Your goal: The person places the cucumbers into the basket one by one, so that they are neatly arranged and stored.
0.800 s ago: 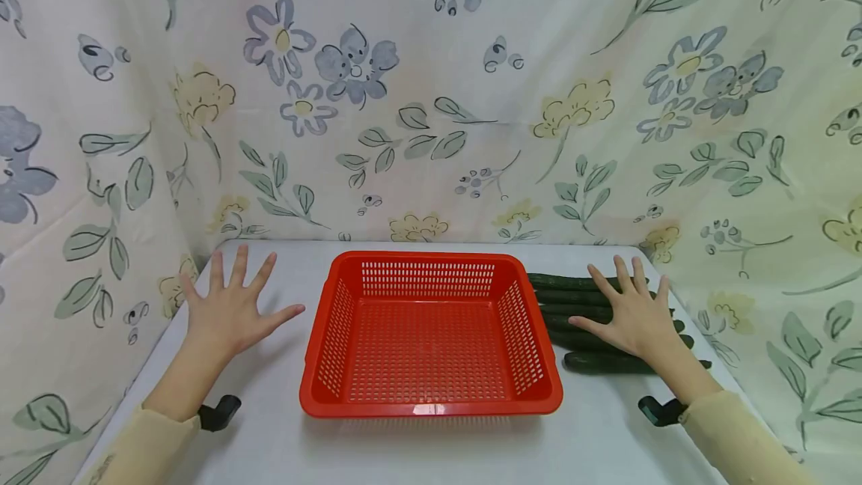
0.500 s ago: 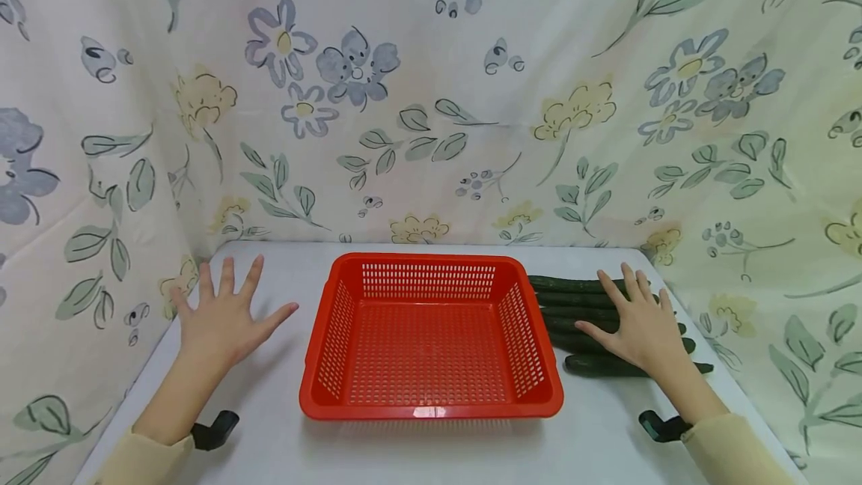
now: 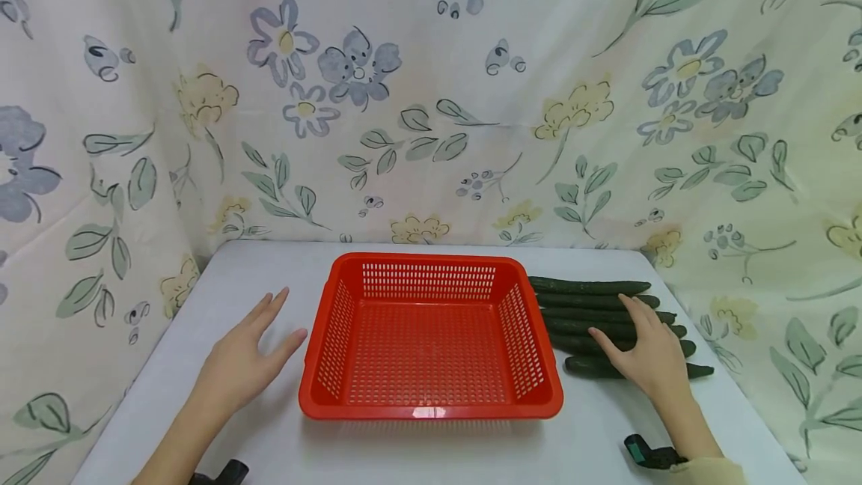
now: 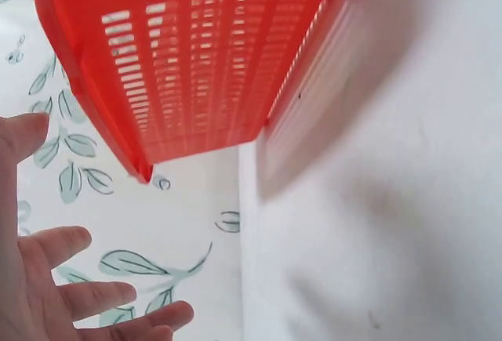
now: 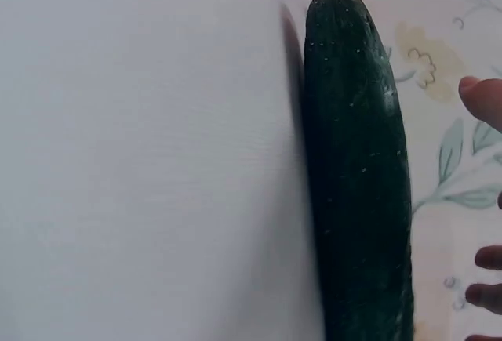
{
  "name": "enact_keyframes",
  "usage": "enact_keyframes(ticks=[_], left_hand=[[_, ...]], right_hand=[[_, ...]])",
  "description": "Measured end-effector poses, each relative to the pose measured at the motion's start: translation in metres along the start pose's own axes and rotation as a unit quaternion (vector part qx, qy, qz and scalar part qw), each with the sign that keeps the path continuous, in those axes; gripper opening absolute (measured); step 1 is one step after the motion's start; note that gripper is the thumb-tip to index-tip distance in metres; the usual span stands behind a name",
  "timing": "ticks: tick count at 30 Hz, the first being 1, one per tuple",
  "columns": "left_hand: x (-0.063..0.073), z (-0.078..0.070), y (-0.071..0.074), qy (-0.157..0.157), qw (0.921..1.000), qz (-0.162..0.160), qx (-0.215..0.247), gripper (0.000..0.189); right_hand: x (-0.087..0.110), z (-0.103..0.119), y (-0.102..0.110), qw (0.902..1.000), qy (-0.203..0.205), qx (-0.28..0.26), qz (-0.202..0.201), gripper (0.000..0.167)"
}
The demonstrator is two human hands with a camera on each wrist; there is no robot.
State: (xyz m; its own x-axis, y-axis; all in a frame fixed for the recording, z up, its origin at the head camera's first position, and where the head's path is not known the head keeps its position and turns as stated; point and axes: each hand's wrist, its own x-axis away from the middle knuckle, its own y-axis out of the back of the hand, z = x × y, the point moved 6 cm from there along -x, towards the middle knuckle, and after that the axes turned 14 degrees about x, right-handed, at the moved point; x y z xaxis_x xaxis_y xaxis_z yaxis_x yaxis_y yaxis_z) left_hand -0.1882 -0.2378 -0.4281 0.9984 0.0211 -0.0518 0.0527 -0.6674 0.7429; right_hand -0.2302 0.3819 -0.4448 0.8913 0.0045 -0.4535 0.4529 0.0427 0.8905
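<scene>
A red plastic basket (image 3: 431, 412) with perforated walls stands in the middle of the white table, and nothing lies in it. Several dark green cucumbers (image 3: 592, 287) lie side by side to its right. My right hand (image 3: 649, 354) hovers over the cucumbers, fingers spread and loosely bent, holding nothing. The right wrist view has the nearest cucumber (image 5: 357, 168) large, with my fingertips (image 5: 488, 256) at the right edge. Left of the basket, my left hand (image 3: 237, 364) is in the air with its thumb apart from the fingers, not touching the basket.
A floral cloth (image 3: 417, 96) hangs behind the white table (image 3: 431, 455) and along both sides. A black wrist-camera mount (image 3: 649, 453) sits at my right wrist, and another mount (image 3: 225, 474) at my left.
My left hand has turned and its fingers have drawn closer together, pointing toward the basket. My right hand has lowered toward the cucumbers with fingers less spread. Basket and cucumbers have stayed put.
</scene>
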Motion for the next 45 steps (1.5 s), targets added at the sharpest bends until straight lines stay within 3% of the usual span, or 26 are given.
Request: enact_keyframes(ticks=[5,13,20,32,38,42,45], left_hand=[[0.015,-0.006,-0.009,-0.011,0.9986,-0.017,0.048,0.085],[0.03,-0.018,-0.029,-0.023,0.9932,-0.035,0.108,0.078],[0.039,-0.034,-0.054,-0.078,0.9853,-0.049,0.144,0.082],[0.045,-0.035,-0.064,-0.044,0.9822,-0.02,0.181,0.108],[0.045,-0.029,-0.066,-0.046,0.9826,-0.009,0.18,0.122],[0.045,-0.027,-0.068,-0.048,0.9813,-0.006,0.186,0.128],[0.046,-0.025,-0.069,-0.05,0.9803,-0.006,0.191,0.131]], right_hand=[[0.012,-0.01,0.0,0.9984,-0.029,-0.034,-0.034,0.082],[0.02,-0.026,0.001,0.9917,-0.098,-0.07,-0.046,0.076],[0.025,-0.042,0.003,0.9838,-0.119,-0.096,-0.094,0.064],[0.042,-0.081,0.006,0.9717,-0.181,-0.088,-0.124,0.045],[0.052,-0.106,0.004,0.9544,-0.263,-0.122,-0.068,0.036],[0.061,-0.127,0.0,0.9249,-0.335,-0.179,0.012,0.036],[0.067,-0.139,-0.006,0.912,-0.353,-0.198,0.068,0.041]])
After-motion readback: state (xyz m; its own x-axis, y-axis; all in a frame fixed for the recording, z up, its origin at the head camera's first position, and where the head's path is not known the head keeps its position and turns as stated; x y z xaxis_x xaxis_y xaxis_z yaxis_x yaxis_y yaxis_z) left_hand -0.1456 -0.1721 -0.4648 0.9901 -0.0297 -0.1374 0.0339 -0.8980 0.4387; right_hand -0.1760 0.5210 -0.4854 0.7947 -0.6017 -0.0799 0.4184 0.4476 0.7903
